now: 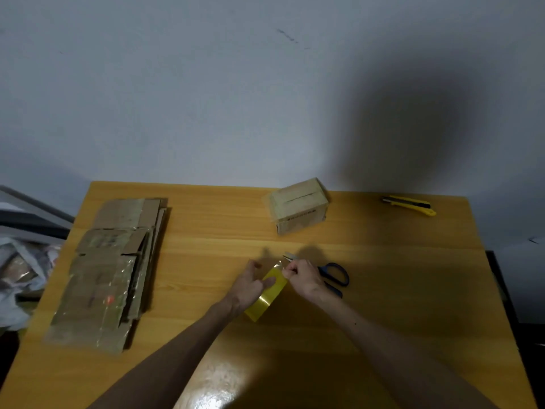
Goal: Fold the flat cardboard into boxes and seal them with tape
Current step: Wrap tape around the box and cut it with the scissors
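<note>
Bench (206, 231): a yellow-brown wooden top that fills the lower half of the frame, with a grey wall behind it.
Tape roll (265, 299): yellow and glossy, at lower centre of the frame, tilted on edge between the two hands.
Left hand (246, 286): comes in from the bottom edge and grips the tape roll. The thumb lies across the roll's yellow face, and the fingers (254, 265) reach up past its far side.
Tape end (278, 265): a short, clear, shiny strip lifted off the top of the roll, running toward the right hand.
Right hand (303, 276): just right of the roll, its fingers curled tight and pinching the tape end.
Scissors (336, 274): dark blue handles stick out to the right of the right hand, and the blade tips show just above it. I cannot tell whether the hand touches them.
Folded box (299, 206): a small cardboard box standing at the far edge of the bench, above the hands, with its top flaps shut and a dark slit between them.
Flat cardboard (115, 270): a loose stack of flattened pieces on the left side of the bench, some with shiny tape on them, well apart from the hands.
Utility knife (408, 204): yellow and black, lying at the upper right of the bench.
Clutter (17, 261): pale bags and papers off the bench's left edge, too blurred to tell more.
</note>
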